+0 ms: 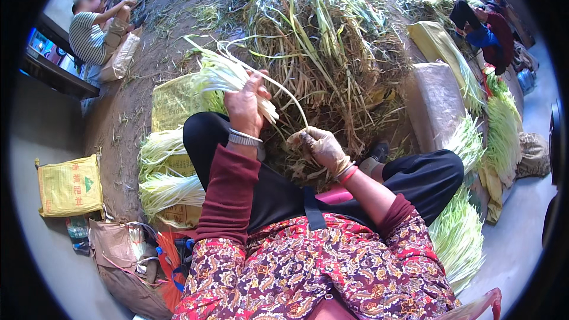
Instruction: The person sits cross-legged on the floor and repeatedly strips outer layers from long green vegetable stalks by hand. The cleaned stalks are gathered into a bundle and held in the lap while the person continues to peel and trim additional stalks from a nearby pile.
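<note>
My left hand, bare and with a metal-banded watch at the wrist, is closed around a bunch of pale yellow-white leafy stalks, which look like blanched chives. Their cut-looking white ends stick out below the fingers. In a soiled, light-coloured glove, my right hand pinches the lower end of a single long stalk. That stalk arches up and left across the front of my left hand. Just beyond both hands rises a large heap of untrimmed stalks with brown, dry outer leaves and green-white tops.
Sorted pale bundles lie on yellow woven sacks at my left. More pale bundles lie at my right, near a grey-brown block. A person sits far left, another far right. Orange strapping lies lower left.
</note>
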Demonstrator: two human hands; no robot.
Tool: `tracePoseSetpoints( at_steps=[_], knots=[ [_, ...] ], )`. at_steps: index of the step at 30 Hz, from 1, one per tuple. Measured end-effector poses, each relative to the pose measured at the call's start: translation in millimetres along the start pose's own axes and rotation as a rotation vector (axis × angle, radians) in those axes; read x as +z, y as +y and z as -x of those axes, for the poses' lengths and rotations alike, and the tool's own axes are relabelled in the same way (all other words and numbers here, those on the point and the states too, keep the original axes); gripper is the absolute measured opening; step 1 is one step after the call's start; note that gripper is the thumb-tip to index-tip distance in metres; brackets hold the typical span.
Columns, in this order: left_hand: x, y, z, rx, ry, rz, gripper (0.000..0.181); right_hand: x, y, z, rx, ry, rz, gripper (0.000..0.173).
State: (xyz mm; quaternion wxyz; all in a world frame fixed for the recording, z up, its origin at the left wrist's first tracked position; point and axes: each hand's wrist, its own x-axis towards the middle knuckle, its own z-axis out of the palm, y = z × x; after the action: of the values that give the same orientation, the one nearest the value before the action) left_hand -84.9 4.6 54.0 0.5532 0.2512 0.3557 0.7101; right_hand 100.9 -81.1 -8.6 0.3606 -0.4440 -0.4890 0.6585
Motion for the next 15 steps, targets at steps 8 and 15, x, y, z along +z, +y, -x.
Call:
tracePoseSetpoints(
  at_steps=[8,15],
  knots=[
    [12,-31,49,-0.394,-0.355,-0.372,0.017,-17,-17,-5,0.028,0.036,0.202,0.025],
    [14,-31,51,-0.176,-0.476,-0.429,0.022,-12,-35,2,0.103,-0.053,0.057,0.034]
  ],
)
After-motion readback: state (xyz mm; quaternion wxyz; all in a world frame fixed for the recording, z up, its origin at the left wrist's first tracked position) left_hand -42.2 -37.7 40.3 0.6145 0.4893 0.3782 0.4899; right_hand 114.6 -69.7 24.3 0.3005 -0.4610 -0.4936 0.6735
